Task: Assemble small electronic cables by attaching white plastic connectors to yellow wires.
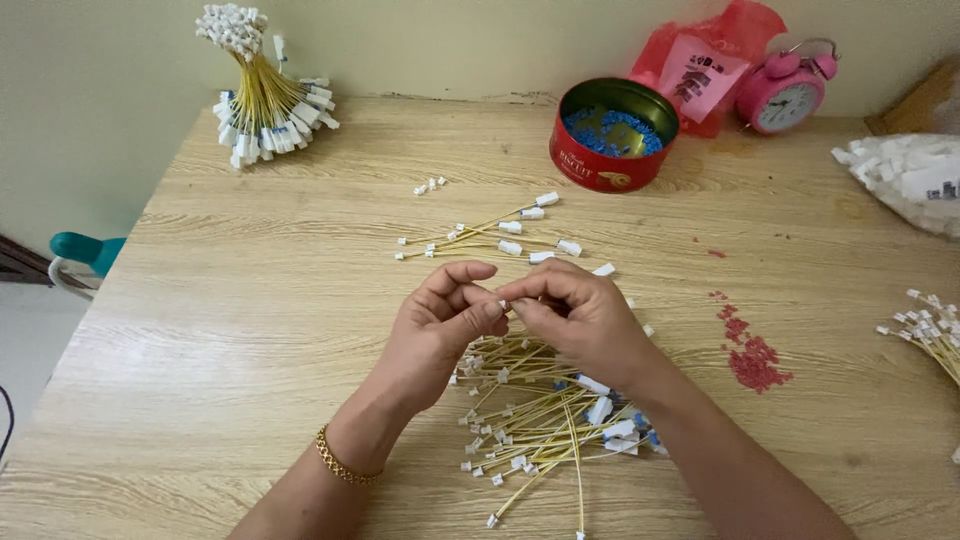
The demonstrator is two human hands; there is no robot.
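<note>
Head view: two hands [500,320], one connector [503,304].

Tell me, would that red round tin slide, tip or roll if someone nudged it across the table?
The red tin would probably slide rather than roll, since it stands upright on its flat base on the wooden table. It looks wide and low, so tipping seems unlikely. Open and part-filled with small blue pieces, a hard shove might spill some.
</note>
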